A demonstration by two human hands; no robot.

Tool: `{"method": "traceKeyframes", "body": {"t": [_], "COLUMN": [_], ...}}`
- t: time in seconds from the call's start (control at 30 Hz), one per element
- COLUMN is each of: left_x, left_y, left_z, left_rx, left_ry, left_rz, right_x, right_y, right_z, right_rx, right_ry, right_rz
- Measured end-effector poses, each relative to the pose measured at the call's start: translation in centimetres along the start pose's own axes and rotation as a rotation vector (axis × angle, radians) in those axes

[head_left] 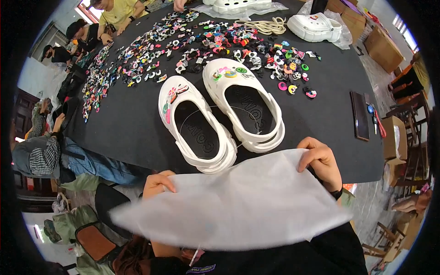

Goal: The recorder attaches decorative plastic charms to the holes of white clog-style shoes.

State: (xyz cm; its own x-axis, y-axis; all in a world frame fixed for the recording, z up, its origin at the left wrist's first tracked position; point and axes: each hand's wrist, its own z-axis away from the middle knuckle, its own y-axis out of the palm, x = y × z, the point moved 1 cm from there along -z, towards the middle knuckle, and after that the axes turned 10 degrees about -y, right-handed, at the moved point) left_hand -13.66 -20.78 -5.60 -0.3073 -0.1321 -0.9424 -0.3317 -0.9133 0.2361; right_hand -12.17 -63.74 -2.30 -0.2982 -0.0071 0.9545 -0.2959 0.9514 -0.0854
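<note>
A translucent white plastic bag (238,206) is stretched between my two hands at the table's near edge. My left hand (157,184) pinches its upper left corner, and my right hand (322,161) grips the upper right one. Just beyond lies a pair of white clogs with black insoles, toes pointing away from me. The left clog (224,153) carries colourful charms on its toe, as does the right clog (272,110). A thin clear loop runs between the two shoes. The bag's far edge reaches the heel of the left clog.
Many small colourful shoe charms (183,43) spread over the black table (316,114). At the back are another white clog (314,27) on plastic and a bundle of cream cord (268,26). A dark phone-like slab (360,115) and scissors (379,123) lie right. Other people sit and stand left.
</note>
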Motion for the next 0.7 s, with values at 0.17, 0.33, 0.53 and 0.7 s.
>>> {"method": "traceKeyframes", "body": {"t": [0.17, 0.33, 0.53, 0.7], "left_x": [-0.4, -2.6, -2.9, -1.8], "left_y": [-0.3, 1.3, 1.9, 2.9], "left_z": [-0.7, -0.4, 0.8, 2.2], "left_rx": [-0.092, -0.278, -0.145, -0.295], "left_ry": [-0.014, 0.266, 0.151, -0.046], "left_rz": [0.047, -0.410, 0.212, -0.088], "right_x": [-1.3, 1.4, 2.5, 2.0], "right_y": [-0.5, 0.0, -0.6, 0.0], "right_z": [-0.2, -1.6, -0.6, 0.7], "right_rx": [0.035, 0.128, 0.130, 0.040], "right_ry": [-0.053, -0.038, -0.016, -0.170], "right_rz": [0.065, 0.349, 0.101, 0.450]}}
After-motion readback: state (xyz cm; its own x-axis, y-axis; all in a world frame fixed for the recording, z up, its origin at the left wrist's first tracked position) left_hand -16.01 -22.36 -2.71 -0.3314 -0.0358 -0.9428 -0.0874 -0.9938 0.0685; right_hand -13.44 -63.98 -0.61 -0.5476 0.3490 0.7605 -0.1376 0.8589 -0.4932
